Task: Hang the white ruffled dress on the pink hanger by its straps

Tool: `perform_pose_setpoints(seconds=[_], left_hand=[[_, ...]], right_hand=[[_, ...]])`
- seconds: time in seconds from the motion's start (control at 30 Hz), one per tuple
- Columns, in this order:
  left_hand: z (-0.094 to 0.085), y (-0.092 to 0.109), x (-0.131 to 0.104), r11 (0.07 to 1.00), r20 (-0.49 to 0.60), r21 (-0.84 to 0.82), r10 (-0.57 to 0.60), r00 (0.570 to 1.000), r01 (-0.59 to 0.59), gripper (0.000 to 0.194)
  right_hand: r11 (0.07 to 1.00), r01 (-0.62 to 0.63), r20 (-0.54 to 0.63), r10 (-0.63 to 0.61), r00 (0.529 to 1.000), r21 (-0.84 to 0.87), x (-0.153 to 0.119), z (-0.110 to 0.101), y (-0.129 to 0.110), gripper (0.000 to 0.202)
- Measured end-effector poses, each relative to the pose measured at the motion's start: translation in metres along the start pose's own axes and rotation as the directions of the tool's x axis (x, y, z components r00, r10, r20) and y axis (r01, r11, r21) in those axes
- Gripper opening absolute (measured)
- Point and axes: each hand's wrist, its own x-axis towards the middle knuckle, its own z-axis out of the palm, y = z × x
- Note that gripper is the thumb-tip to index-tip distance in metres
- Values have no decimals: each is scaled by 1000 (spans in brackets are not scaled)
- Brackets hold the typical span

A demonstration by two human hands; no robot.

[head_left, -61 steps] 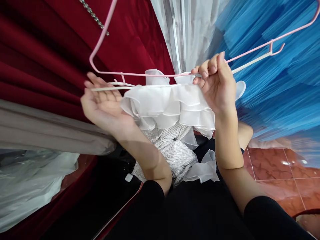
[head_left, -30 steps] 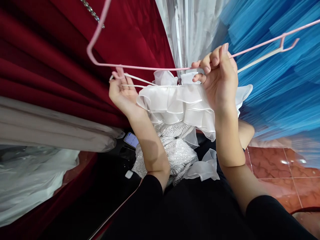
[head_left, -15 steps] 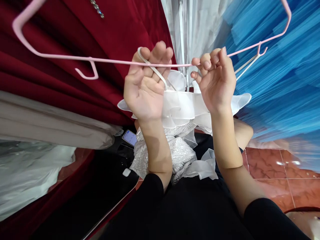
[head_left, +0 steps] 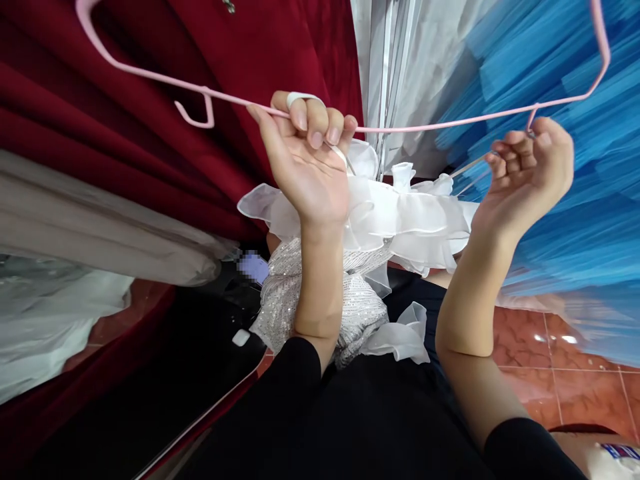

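A pink hanger (head_left: pixel 430 127) spans the upper view, its bar slanting past both hands. My left hand (head_left: pixel 315 153) is closed on the bar, with a white strap (head_left: pixel 337 155) looped over its fingers. At the bar's right hook my right hand (head_left: pixel 525 167) is closed, its fingertips at the hook and thin straps running down-left from them. Below hangs a white garment with organza ruffles (head_left: pixel 415 213) and a silvery sequined body (head_left: pixel 357 293) that lies on my lap. The hanger's left hook (head_left: pixel 195 120) has no strap on it.
Dark red fabric (head_left: pixel 295 47) hangs at the left and blue tulle (head_left: pixel 565 200) at the right. A phone (head_left: pixel 254 267) and a small white case (head_left: pixel 241 337) lie on a black surface to the left. Red floor tiles (head_left: pixel 580 393) show at the lower right.
My right hand has moved right along the hanger to its right hook. My left hand's fingers have curled onto the bar. The hanger has shifted right and its left side has risen.
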Motion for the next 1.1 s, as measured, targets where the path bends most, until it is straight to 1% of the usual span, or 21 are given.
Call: perform_pose_setpoints(seconds=[0.07, 0.1, 0.13, 0.2, 0.27, 0.3, 0.33, 0.4, 0.47, 0.53, 0.63, 0.7, 0.77, 0.83, 0.9, 0.93, 1.0, 1.1], left_hand=[[-1, -2, 0, 999, -3, -40, 8, 1000, -8, 47], [0, -4, -1, 999, -17, -43, 23, 1000, -24, 49], [2, -4, -2, 998, -32, -39, 38, 999, -40, 51], [6, -4, -5, 998, -53, -27, 61, 997, -63, 52], [8, -2, -6, 998, -59, -10, 62, 996, -62, 51], [7, -1, -6, 999, -55, 5, 51, 997, -51, 50], [7, 0, -6, 999, -50, 17, 39, 998, -38, 49], [4, 2, -6, 1000, -42, 19, 22, 999, -21, 49], [1, 2, -5, 1000, -49, 12, 20, 999, -19, 49], [-1, 1, -3, 1000, -58, 19, 19, 998, -18, 49], [-4, 0, -1, 999, -69, 52, 12, 998, -9, 49], [-6, -1, 0, 996, -83, 84, 7, 997, 0, 49], [-7, -2, 0, 992, -98, 124, -6, 995, 18, 47], [-7, -2, 0, 989, -103, 143, -19, 995, 34, 46], [-6, -2, -1, 993, -84, 115, -24, 996, 33, 46], [-5, -2, -1, 996, -69, 87, -22, 997, 28, 46], [-3, -1, -1, 1000, -32, 18, -12, 999, 12, 46], [-2, 3, -2, 1000, -11, -27, -2, 1000, 2, 47]], right_hand=[[997, 69, -129, -66, 989, 20, 8, -11, 7, 21], [997, 76, -149, -75, 986, 4, 12, -16, 9, 25], [998, 57, -123, -61, 991, -39, 14, -19, 11, 26], [986, -33, 22, 37, 999, -163, 15, -24, 12, 20], [960, -91, 147, 133, 980, -263, 12, -25, 11, 10], [956, -84, 173, 137, 975, -283, 10, -25, 11, 6], [957, -61, 174, 114, 978, -282, 9, -24, 11, 5], [962, -9, 165, 56, 985, -274, 8, -24, 10, 9], [961, 13, 169, 35, 985, -276, 8, -24, 10, 3], [961, 21, 153, 22, 988, -276, 9, -26, 9, 12], [965, 30, 128, 4, 992, -262, 9, -31, 3, 17], [972, 36, 151, -1, 989, -232, 10, -32, -3, 17], [985, 64, 172, -36, 984, -158, 14, -31, -8, 18], [993, 97, 140, -87, 986, -64, 20, -29, -10, 19], [996, 89, 72, -89, 993, 3, 29, -28, -10, 20], [997, 78, 41, -79, 996, 22, 33, -28, -10, 20], [999, 18, 14, -18, 1000, 47, 40, -29, -7, 19], [993, -86, 42, 83, 996, 79, 44, -29, -1, 23]])
